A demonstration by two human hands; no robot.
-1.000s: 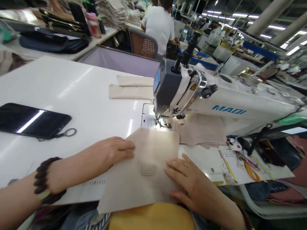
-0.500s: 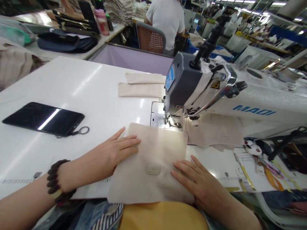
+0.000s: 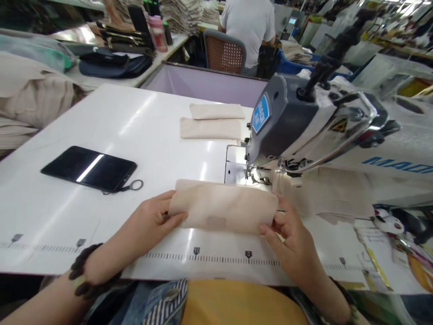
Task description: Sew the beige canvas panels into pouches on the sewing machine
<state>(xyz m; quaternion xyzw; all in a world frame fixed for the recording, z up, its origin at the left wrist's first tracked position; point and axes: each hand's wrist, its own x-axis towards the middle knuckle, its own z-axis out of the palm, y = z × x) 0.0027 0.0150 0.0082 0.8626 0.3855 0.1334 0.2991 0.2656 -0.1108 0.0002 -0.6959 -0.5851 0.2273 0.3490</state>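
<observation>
A beige fabric piece (image 3: 225,203) is held up between my hands, its near edge raised off the white table, with a small rectangular patch low on it. My left hand (image 3: 158,216) pinches its left end between thumb and fingers. At the right end, my right hand (image 3: 287,232) grips it the same way. Just beyond the fabric stands the sewing machine (image 3: 280,122), its presser foot (image 3: 260,178) close behind the fabric's far edge. More beige fabric (image 3: 324,192) lies under the machine arm.
Two beige strips (image 3: 211,128) lie left of the machine head. A black phone (image 3: 89,168) with a ring rests on the white table (image 3: 158,158). Scissors and small tools (image 3: 406,243) are at the right. A person (image 3: 248,31) sits beyond the table, near a chair (image 3: 225,52).
The fabric lay flat under both spread hands. Now both hands hold its ends, and its near part has come up and away from me, uncovering the table's ruler marks.
</observation>
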